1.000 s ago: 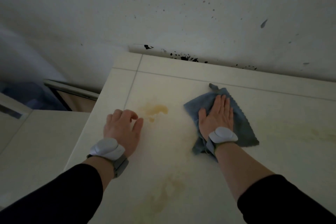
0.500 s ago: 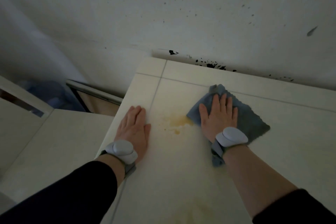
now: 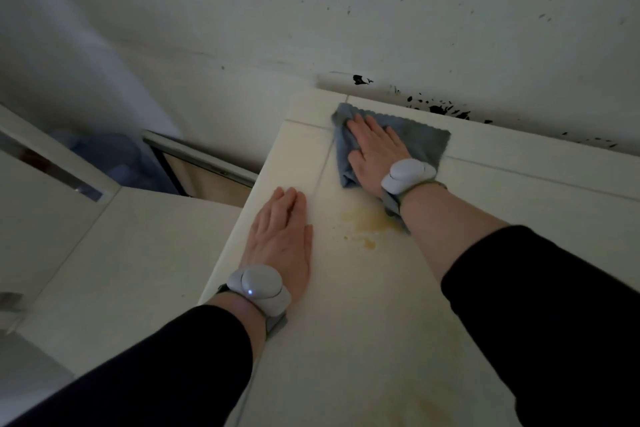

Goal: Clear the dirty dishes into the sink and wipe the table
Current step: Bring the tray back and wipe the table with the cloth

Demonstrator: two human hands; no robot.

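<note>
Head view: right hand [image 3: 375, 152] presses flat on a soft grey-blue cloth [image 3: 420, 140]; left hand [image 3: 282, 236], fingers straight, rests on the smooth tiled worktop [image 3: 363, 340].

The cloth [image 3: 415, 142] is plain grey-blue, with a scalloped far edge. The table [image 3: 363, 340] is cream-white, crossed by thin grey lines, and a yellow-brown stain [image 3: 369, 222] with small specks marks it; a fainter yellowish patch [image 3: 429, 406] shows nearer. The wall [image 3: 311, 10] is off-white, flecked with small dark spots, and black splotches [image 3: 440, 109] run along its foot at the table's far edge. Both sleeves [image 3: 554, 322] are black. The wristbands [image 3: 259, 288] are pale grey; the left one shows a small blue-white light [image 3: 250, 292].
</note>
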